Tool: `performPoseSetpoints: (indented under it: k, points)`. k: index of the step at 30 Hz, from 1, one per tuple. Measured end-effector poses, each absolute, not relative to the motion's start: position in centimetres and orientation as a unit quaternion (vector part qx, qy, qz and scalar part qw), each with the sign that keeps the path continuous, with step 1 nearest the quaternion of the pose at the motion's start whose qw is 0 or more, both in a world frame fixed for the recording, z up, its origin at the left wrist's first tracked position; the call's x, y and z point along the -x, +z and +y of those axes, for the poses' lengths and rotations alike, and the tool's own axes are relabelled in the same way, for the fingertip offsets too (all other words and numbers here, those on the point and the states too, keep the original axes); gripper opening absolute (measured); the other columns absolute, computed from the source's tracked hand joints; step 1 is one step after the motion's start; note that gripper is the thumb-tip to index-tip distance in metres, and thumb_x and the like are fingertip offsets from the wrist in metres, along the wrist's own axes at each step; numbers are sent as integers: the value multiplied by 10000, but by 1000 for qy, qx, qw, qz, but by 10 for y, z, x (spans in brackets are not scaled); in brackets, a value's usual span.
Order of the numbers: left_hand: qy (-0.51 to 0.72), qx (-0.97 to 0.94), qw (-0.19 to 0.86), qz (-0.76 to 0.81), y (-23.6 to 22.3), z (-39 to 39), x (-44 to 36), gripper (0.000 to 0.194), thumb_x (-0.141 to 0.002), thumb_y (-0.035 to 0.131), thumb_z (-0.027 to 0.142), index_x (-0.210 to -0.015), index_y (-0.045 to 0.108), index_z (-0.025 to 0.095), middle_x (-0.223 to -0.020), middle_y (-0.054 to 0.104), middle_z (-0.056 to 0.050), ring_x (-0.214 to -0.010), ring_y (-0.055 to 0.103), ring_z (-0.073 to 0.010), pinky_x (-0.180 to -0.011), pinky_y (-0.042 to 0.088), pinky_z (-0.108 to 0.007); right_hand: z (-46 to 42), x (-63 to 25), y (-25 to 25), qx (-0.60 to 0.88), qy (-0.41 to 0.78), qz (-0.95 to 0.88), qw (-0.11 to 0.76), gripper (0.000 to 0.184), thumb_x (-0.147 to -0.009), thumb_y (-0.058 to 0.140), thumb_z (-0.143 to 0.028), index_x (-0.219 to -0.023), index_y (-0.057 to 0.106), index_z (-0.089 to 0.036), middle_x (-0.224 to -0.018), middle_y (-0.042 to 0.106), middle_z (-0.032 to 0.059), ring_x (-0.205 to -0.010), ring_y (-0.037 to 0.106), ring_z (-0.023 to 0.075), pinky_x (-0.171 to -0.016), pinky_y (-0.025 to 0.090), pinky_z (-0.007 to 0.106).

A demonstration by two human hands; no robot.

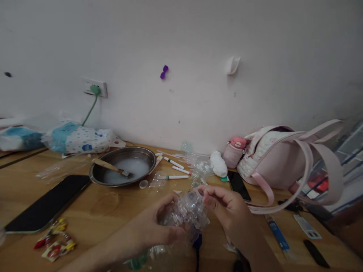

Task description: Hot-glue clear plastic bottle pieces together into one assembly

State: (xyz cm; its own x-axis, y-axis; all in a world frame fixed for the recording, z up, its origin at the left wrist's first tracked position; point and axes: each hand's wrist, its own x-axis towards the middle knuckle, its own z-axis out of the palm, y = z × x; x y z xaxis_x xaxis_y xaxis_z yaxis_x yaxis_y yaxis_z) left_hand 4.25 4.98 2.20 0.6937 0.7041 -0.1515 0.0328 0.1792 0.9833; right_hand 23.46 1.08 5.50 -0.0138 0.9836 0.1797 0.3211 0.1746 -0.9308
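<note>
A crumpled, shiny piece of clear plastic [188, 213] is between my two hands, above the front of the wooden table. My left hand [161, 226] is curled around its left side, thumb toward me. With thumb and forefinger together, my right hand [224, 206] pinches its upper right edge. Just behind stands a ribbed clear plastic bottle part [200, 172]. Below the hands lie more clear plastic and a green piece [138, 261], partly hidden by my left arm. A dark blue item [197, 241] with a black cord shows under the plastic.
A metal bowl [151, 166] of cloudy liquid, with a brush [110, 166] across it, stands at back left. Several markers [177, 177] lie behind my hands. A black tablet [49, 204] is at left, a pink bag [272, 162] and phone [239, 185] at right.
</note>
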Motion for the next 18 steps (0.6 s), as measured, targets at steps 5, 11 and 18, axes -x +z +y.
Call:
performPoseSetpoints:
  k: [5,11,18]
  points:
    - [233,-600,707,293,20,49,-43,626,-586,725,475,-1134,529,247,-1125,643,-80,-1086,515,-337,-928,388,-456,13,-239,55,507,419,-582,478,229,-792,651,-448,-700,640,-239,-945,718,15,-906,628,187,-786,440,273]
    - [243,-600,705,290,28,45,-41,597,-609,709,525,-1111,532,253,-1153,630,-83,-1137,490,-342,-971,363,-456,13,-250,61,484,447,-632,408,392,-842,541,-595,-817,684,-231,-1151,656,61,-1125,555,226,-922,397,328]
    - [229,-605,703,296,32,45,-45,513,-566,704,471,-992,534,239,-1002,643,-67,-1031,524,-335,-933,379,-471,14,-251,57,476,440,-647,403,375,-851,555,-545,-681,627,-219,-1072,665,62,-1018,583,238,-880,378,347]
